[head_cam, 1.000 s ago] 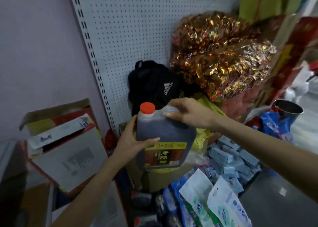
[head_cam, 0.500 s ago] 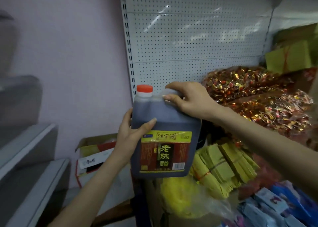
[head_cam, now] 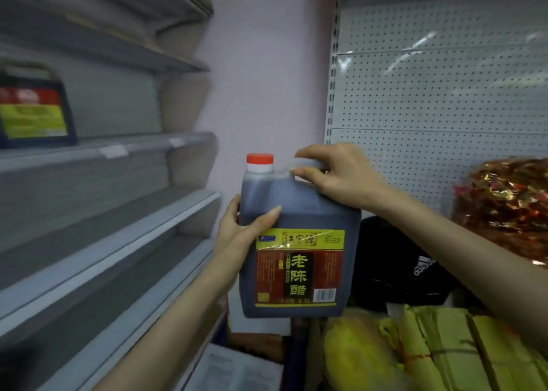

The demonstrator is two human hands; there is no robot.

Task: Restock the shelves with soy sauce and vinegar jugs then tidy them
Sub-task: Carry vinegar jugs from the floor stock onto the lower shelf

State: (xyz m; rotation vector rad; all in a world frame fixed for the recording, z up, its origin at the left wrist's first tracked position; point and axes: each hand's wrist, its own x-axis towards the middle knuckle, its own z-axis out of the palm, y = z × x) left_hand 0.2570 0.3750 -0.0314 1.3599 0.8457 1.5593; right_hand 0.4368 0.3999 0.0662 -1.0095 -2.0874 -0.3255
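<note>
Two hands on one jug, held upright in the air with the label facing the camera and the red cap on. It is between the shelves on the left and the pegboard on the right, touching neither. The label reads vinegar, and dark liquid fills it nearly to the neck.

Right hand: fingers curled round the top handle, likely taking the weight. Left hand: clamps the jug's left side, thumb across the front and fingers behind, probably steadying a heavy load.

Just behind and below the jug are yellow bundles and a black bag. Foil packs sit further right. None of these belong to the task.

Far left, blurred, a shelved jug stands upright on an upper tier with its label out. That is probably the row to extend.

Judged step: carrying to the shelf, not yet placed. The next move calls for a swing left and setting the jug down flat near the shelved jug, label out. Risk: the base could catch the shelf lip, or liquid shifting could tip it once the top grip lets go.
</note>
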